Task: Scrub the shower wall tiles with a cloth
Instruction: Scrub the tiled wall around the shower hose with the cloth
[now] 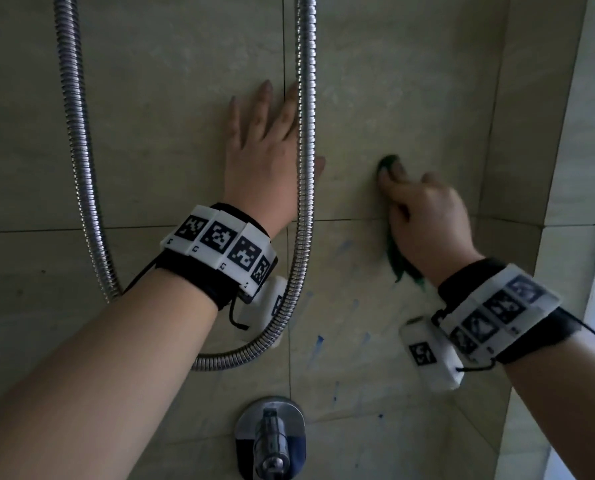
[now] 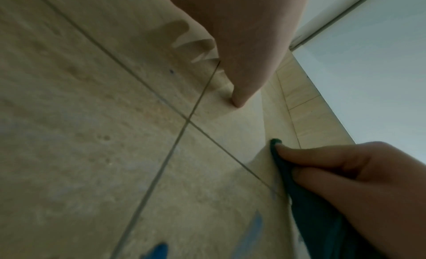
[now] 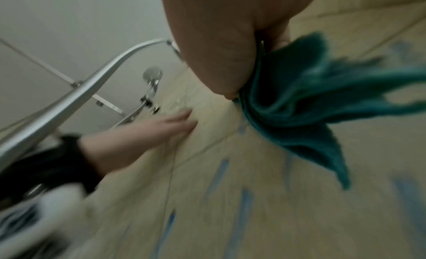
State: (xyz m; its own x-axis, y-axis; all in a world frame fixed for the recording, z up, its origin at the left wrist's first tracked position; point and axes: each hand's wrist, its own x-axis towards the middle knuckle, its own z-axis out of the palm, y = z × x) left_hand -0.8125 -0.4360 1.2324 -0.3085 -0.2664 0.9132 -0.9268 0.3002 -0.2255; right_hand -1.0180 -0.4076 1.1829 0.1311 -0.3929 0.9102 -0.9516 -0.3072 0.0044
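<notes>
Beige shower wall tiles (image 1: 171, 140) fill the head view, with blue streaks (image 1: 318, 342) on the lower tiles. My left hand (image 1: 264, 133) lies flat on the wall with straight, spread fingers, just left of a grout line. My right hand (image 1: 424, 216) grips a green cloth (image 1: 398, 261) and presses it against the tile to the right of the left hand; a loose end of the cloth hangs below the hand. The right wrist view is blurred and shows the green cloth (image 3: 299, 106) bunched under my fingers. In the left wrist view the cloth (image 2: 306, 204) sits under the right hand's fingers (image 2: 322, 159).
A metal shower hose (image 1: 304, 168) loops down across the wall, passing over my left hand's right edge. A chrome mixer valve (image 1: 271, 438) juts out at the bottom centre. The wall corner (image 1: 496, 133) lies right of the cloth. A shower head (image 3: 152, 75) and rail show above.
</notes>
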